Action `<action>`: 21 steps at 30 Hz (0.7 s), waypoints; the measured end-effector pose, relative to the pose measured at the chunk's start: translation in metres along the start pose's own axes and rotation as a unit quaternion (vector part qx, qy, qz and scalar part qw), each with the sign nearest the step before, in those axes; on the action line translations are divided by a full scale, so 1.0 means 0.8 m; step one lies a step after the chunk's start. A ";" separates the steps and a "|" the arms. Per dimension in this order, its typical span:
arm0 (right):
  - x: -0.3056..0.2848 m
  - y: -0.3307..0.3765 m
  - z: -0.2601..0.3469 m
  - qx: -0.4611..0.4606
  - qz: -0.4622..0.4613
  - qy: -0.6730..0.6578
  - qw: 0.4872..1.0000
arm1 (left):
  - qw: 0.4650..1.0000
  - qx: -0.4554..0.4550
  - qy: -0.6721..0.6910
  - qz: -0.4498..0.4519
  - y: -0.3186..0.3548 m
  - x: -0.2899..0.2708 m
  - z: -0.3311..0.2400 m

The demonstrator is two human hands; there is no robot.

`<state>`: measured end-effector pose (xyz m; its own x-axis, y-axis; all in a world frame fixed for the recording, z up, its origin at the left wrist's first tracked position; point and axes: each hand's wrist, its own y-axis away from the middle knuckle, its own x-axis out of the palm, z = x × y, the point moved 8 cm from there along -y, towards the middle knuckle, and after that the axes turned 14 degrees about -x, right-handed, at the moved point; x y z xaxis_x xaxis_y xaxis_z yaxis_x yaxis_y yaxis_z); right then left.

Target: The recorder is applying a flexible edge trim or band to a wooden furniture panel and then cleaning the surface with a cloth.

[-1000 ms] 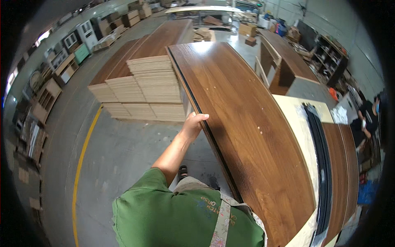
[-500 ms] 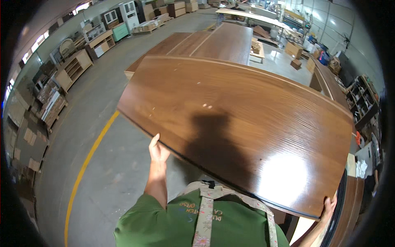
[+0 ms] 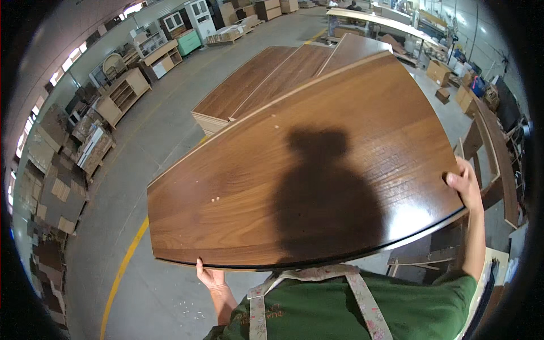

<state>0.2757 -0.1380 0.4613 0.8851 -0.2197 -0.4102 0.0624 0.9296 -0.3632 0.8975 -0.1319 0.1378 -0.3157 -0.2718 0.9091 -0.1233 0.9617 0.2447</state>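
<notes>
You carried wide brown wood panel [image 3: 317, 164], flat across frame centre. Left hand [image 3: 211, 277] gripped near edge from beneath, lower centre; right hand [image 3: 466, 186] clamped right edge, fingers wrapped. Best kept level, clear of panel stacks [image 3: 255, 85] upper centre

Furniture workshop/factory hall: concrete floor [image 3: 164, 130] w/ yellow lane line [image 3: 122, 271], stacks of wood-veneer panels [image 3: 255, 85] at centre, unfinished cabinets & shelf units [image 3: 122, 96] along left wall, cardboard boxes [image 3: 447, 71] and a long workbench [image 3: 368, 20] at far right.
</notes>
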 end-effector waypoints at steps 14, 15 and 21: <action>0.152 -0.412 -0.114 0.018 0.134 -0.177 0.975 | 0.989 0.139 -0.034 -0.039 -0.143 0.063 -0.015; 0.168 -0.434 -0.119 0.011 0.155 -0.154 0.976 | 0.961 0.148 -0.195 -0.129 -0.139 0.047 -0.017; 0.264 -0.534 -0.136 0.063 0.215 -0.170 0.960 | 0.875 0.214 -0.388 -0.193 -0.243 0.001 -0.060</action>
<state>0.3857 -0.6135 0.4386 0.9393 0.2818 -0.1956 -0.3062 0.9459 -0.1077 0.9666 -0.3174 0.1070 -0.6964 -0.6754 0.2426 -0.6507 0.7368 0.1835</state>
